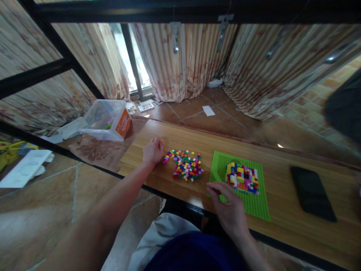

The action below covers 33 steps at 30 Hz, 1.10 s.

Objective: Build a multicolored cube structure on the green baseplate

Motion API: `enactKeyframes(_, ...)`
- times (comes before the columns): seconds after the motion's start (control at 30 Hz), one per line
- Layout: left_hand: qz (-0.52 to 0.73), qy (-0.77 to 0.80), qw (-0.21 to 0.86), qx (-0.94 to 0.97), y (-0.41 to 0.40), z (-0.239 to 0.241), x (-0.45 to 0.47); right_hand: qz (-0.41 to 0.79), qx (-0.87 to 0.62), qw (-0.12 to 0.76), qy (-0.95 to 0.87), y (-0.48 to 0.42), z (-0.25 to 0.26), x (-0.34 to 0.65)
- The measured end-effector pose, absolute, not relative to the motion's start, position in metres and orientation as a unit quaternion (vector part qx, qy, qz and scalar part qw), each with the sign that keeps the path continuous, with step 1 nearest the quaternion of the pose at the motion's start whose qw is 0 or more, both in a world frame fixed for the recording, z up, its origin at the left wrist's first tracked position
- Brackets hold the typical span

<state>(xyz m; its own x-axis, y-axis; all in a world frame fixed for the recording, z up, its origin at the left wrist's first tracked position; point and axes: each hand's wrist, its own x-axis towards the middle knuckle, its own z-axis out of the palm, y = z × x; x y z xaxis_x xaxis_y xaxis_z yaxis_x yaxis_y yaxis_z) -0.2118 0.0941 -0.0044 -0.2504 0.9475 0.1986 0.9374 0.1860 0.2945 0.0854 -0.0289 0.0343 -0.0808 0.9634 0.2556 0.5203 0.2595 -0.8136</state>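
A pile of several small coloured bricks [186, 165] lies on the wooden table [282, 158]. My left hand [153, 150] rests curled at the pile's left edge, knuckles up; what its fingers hold, if anything, is hidden. To the right lies a green baseplate [254, 205] with a multicoloured brick block [243, 177] built on it. My right hand [227, 207] lies on the baseplate's near left corner, fingers close together in a pinch just left of the block; I cannot make out anything between them.
A black phone [312, 192] lies on the table's right side. A clear plastic box [106, 119] with an orange label stands beyond the table's left end. Curtains [180, 60] hang behind. Papers [208, 110] lie on the tiled floor. A dark blurred shape [345, 109] shows at the right edge.
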Motion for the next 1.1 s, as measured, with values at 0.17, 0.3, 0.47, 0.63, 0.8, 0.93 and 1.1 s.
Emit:
enactKeyframes(0.17, 0.191, 0.768, 0.024, 0.61, 0.094, -0.004, -0.211, 0.242, -0.535, 0.343, -0.733, -0.024, 0.006, 0.05)
enactKeyframes(0.3, 0.194, 0.768, 0.027, 0.61, 0.094, -0.004, -0.212, 0.155, -0.564, 0.288, -0.758, -0.015, -0.001, 0.038)
enactKeyframes(0.47, 0.193, 0.767, 0.018, 0.611, 0.095, -0.005, -0.213, 0.103, -0.572, 0.266, -0.769, -0.012, -0.006, 0.028)
enactKeyframes(0.63, 0.192, 0.766, 0.015, 0.613, 0.096, -0.004, -0.214, 0.081, -0.559, 0.264, -0.781, -0.009, -0.012, 0.028)
enactKeyframes(0.8, 0.196, 0.763, 0.007, 0.616, 0.096, -0.006, -0.216, 0.069, -0.545, 0.262, -0.793, -0.008, -0.01, 0.033)
enactKeyframes(0.93, 0.196, 0.765, 0.003, 0.613, 0.096, -0.006, -0.216, 0.079, -0.539, 0.258, -0.798, -0.007, -0.005, 0.034)
enactKeyframes(1.1, 0.188, 0.765, 0.005, 0.616, 0.096, -0.004, -0.215, 0.105, -0.543, 0.279, -0.785, -0.007, -0.005, 0.034)
